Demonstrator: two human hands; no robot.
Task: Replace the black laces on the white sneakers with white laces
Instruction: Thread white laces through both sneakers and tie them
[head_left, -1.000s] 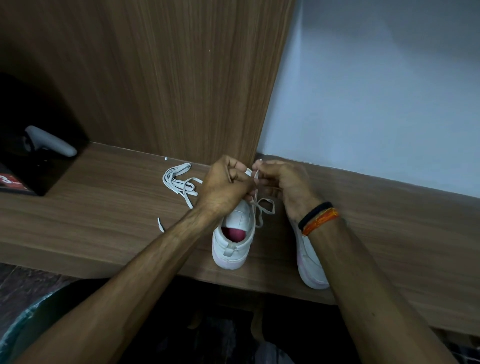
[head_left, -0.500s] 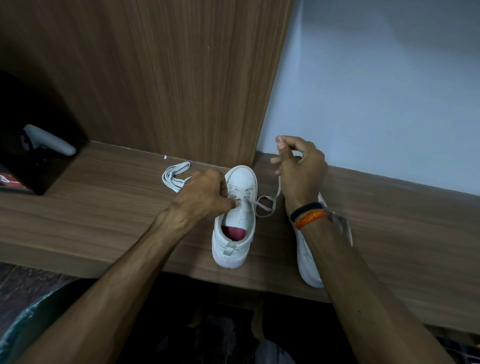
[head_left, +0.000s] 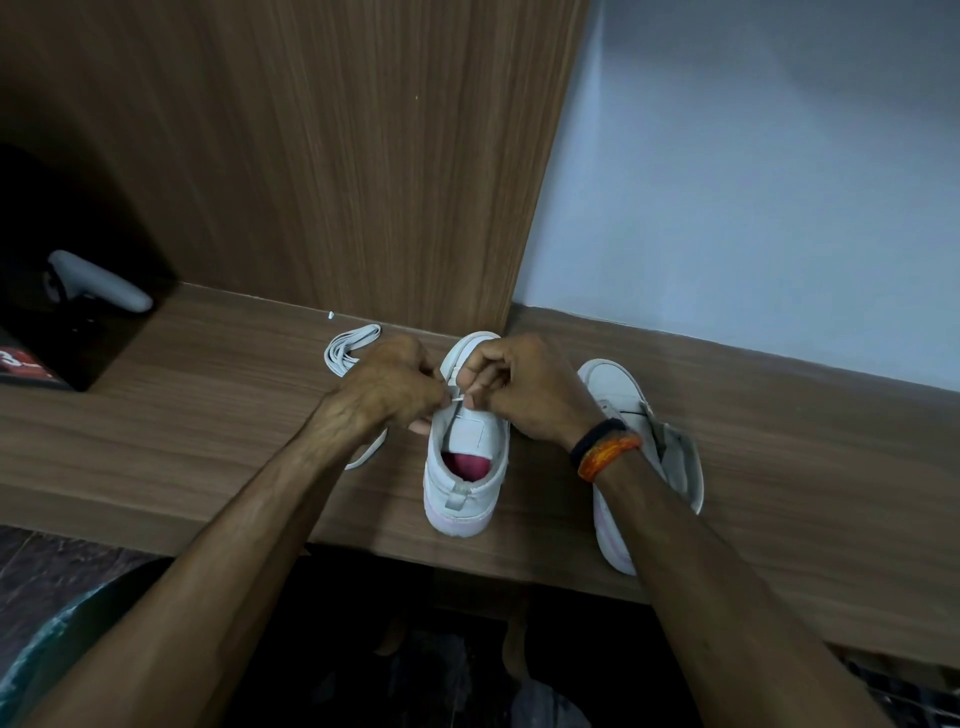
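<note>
Both hands meet over the white canvas sneaker with the red insole (head_left: 467, 467) standing on the brown wooden shelf (head_left: 208, 415). The left hand (head_left: 392, 384) and right hand (head_left: 511, 387) each pinch the thin white lace (head_left: 457, 399) strung between them above the tongue. A second white sneaker (head_left: 618, 384) lies just beside the right wrist.

Counts on the wooden shelf (head_left: 208, 415)

Two white sneakers — one (head_left: 467, 467) between the hands, one (head_left: 618, 384) to its right; one loose white lace bundle (head_left: 345, 351); two hands — left (head_left: 389, 384), right (head_left: 524, 389); one grey controller (head_left: 98, 283).

Your wooden shelf (head_left: 208, 415), one white sneaker (head_left: 464, 478) upright at its front edge, second white sneaker (head_left: 613, 384) tipped beside it, loose white lace (head_left: 345, 351) at left, black box (head_left: 62, 332) far left.
</note>
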